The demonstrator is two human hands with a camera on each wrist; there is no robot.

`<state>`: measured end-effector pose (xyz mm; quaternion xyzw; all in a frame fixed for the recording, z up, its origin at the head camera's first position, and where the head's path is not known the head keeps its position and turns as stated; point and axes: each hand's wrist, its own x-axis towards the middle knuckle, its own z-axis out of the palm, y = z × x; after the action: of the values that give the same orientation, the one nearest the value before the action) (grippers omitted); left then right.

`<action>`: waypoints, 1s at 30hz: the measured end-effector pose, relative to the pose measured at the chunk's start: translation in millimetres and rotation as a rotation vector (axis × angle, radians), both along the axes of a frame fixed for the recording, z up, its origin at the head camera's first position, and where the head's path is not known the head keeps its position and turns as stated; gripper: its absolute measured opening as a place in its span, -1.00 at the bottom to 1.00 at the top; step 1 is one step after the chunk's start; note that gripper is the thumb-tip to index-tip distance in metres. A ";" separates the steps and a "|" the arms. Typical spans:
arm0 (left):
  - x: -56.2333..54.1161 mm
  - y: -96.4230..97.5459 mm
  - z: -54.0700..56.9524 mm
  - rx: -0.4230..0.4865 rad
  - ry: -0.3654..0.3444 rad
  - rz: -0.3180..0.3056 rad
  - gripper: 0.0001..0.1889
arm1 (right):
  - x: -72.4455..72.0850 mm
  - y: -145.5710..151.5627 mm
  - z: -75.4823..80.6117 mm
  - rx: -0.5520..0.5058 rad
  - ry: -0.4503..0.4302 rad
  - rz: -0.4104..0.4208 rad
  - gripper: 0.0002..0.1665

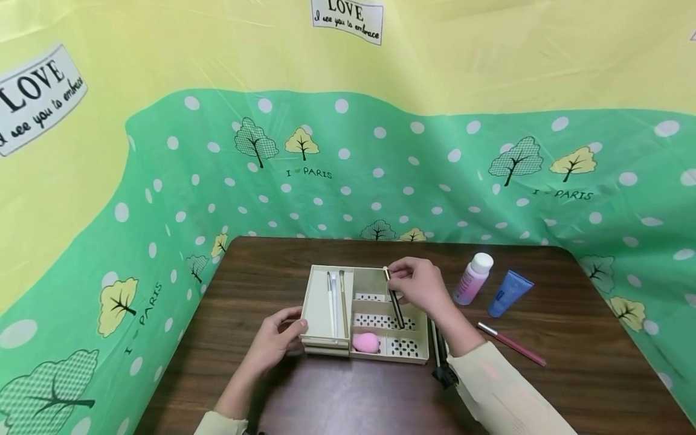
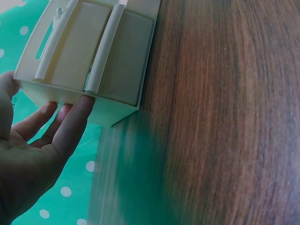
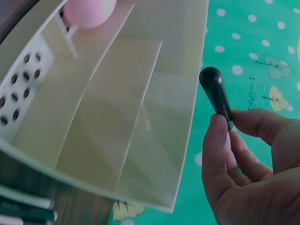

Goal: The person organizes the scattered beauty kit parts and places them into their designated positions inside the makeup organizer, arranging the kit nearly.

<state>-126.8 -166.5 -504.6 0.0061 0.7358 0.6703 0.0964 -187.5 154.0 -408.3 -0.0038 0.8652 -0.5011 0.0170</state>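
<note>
A cream desktop organizer [image 1: 350, 311] stands on the table, drawers facing front. My left hand [image 1: 277, 338] touches its left side with fairly straight fingers; in the left wrist view the fingertips [image 2: 79, 105] rest against the side wall by the drawer fronts. Over the open compartments, my right hand [image 1: 421, 284] pinches a black-handled makeup brush [image 1: 396, 302] near its metallic top. The rounded handle end [image 3: 214, 82] points down, close to the organizer's wall in the right wrist view. Several slim brushes [image 1: 337, 302] lie on the organizer's left top. A pink makeup sponge [image 1: 366, 342] sits in a front compartment.
To the right stand a pink-and-white bottle [image 1: 473, 279] and a blue tube [image 1: 509, 294]. A red pen-like stick with a silver end [image 1: 513, 344] lies nearer. Dark brushes [image 1: 444, 371] lie beside the organizer, partly hidden by the right forearm. Patterned cloth [image 1: 348, 181] hangs behind the table.
</note>
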 end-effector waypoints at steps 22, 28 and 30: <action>0.8 -1.7 -0.2 -0.005 0.002 0.001 -0.53 | -1.4 -73.0 -8.1 -0.249 -0.055 0.005 -0.64; 1.4 -0.4 -0.4 -0.006 0.006 0.006 -0.55 | -2.2 -84.6 -10.2 -0.276 -0.073 0.011 -0.59; 1.5 0.1 -0.4 -0.010 0.008 0.008 -0.55 | -2.2 -87.2 -12.3 -0.271 -0.072 0.009 -0.59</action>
<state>-125.3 -166.5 -505.0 0.0056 0.7396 0.6668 0.0909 -189.7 66.8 -420.6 0.0082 0.7885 -0.6129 0.0498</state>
